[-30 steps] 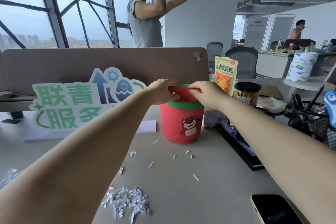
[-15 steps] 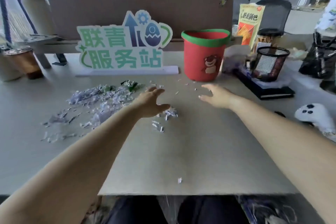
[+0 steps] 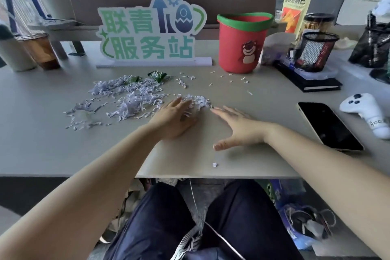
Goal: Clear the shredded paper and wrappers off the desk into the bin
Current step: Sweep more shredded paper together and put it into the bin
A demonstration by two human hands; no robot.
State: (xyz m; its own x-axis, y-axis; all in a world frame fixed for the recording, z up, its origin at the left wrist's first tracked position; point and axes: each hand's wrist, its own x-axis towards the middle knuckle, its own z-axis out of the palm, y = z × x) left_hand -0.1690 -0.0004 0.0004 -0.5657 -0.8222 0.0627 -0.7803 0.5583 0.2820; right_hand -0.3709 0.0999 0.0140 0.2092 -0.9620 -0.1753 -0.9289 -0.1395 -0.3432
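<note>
Grey desk [image 3: 63, 154], office. Shredded paper [image 3: 130, 101] spread mid-desk, 2 green wrappers [image 3: 157, 75] at its far edge. Left hand [image 3: 175, 118] loosely spread, fingers resting on the nearest small heap. Right hand [image 3: 240, 129] flat on the desk, fingers straight, tips just beside that heap. 1 red bin [image 3: 242, 48] upright behind; contents not visible.

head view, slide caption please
Open left hand and right hand at a heap of shredded paper; red bin beyond
</note>
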